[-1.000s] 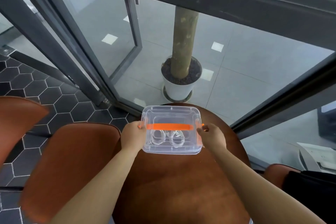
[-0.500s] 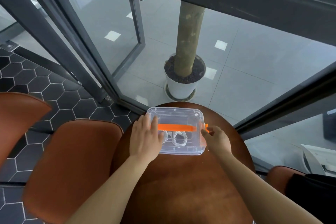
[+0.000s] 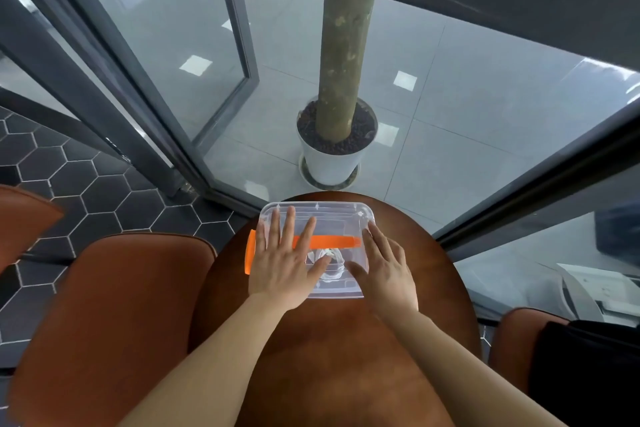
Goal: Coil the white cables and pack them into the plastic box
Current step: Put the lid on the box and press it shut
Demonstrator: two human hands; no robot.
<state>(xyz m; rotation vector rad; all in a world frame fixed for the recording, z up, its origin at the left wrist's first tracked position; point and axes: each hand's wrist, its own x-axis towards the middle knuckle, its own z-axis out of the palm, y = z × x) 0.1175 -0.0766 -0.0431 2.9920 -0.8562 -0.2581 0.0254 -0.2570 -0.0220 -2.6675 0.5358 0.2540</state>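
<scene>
White cables [image 3: 329, 262] lie coiled inside the plastic box [image 3: 334, 291], and we see them through the clear lid [image 3: 332, 218] in the gap between the two hands, just below frame centre. The fingers [image 3: 277, 229] of the left hand [image 3: 282, 265] are straight and spread flat on the lid's left half, with the thumb angled in toward the coils, gripping nothing. The right hand [image 3: 388, 270] is also flat, its fingers extended along the lid's right edge and the thumb pointing in, and it holds nothing. We read both palms as pressing down to seat the lid, one on each side so it closes evenly. An orange handle [image 3: 334, 242] runs across the lid and passes under the left fingers. An orange latch [image 3: 250, 251] shows at the box's left end, but we cannot tell if it is snapped, and the right end is hidden under the right fingers. Packing looks done to us, with only closure left. The box sits at the far edge of the round brown table [image 3: 329, 364], and the forearms enter from the bottom of the frame. Further out there is a brown chair [image 3: 114, 305] at lower left and a second chair [image 3: 512, 340] at lower right. Hexagon floor tiles [image 3: 104, 191] are at mid left, and a white pot [image 3: 332, 166] with a trunk [image 3: 344, 55] stands behind glass at upper centre.
</scene>
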